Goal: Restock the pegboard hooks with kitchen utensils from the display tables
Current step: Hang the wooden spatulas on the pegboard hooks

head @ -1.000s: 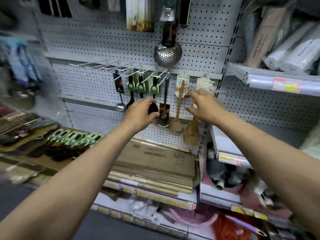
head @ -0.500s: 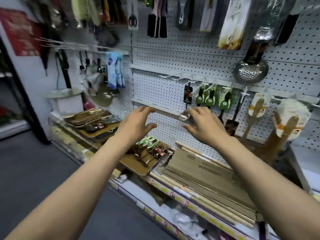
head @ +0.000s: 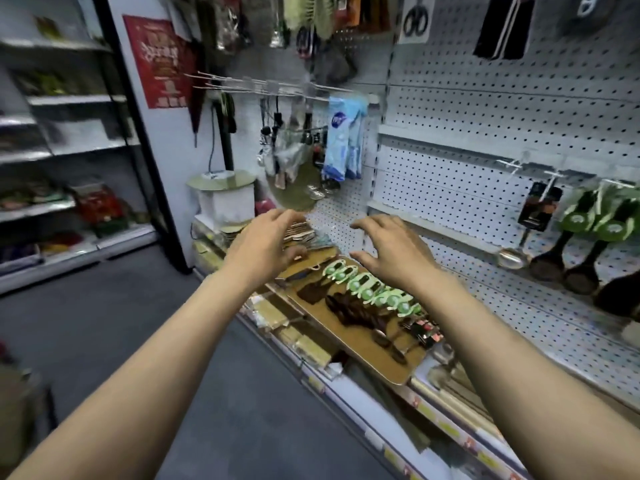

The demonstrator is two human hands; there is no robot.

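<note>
Both hands have left the hooks and swung left, now hovering empty with fingers spread: the left hand (head: 266,244) and right hand (head: 391,252) above the far end of a wooden tray (head: 388,365). Green-carded utensils (head: 370,289) lie along the tray's back edge. Farther right, on the pegboard (head: 485,109), matching utensils (head: 588,237) hang beside a ladle (head: 512,256).

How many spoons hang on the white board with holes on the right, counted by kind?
Steel ladle: 1
Dark spoons with green cards: 3
Total: 4
</note>
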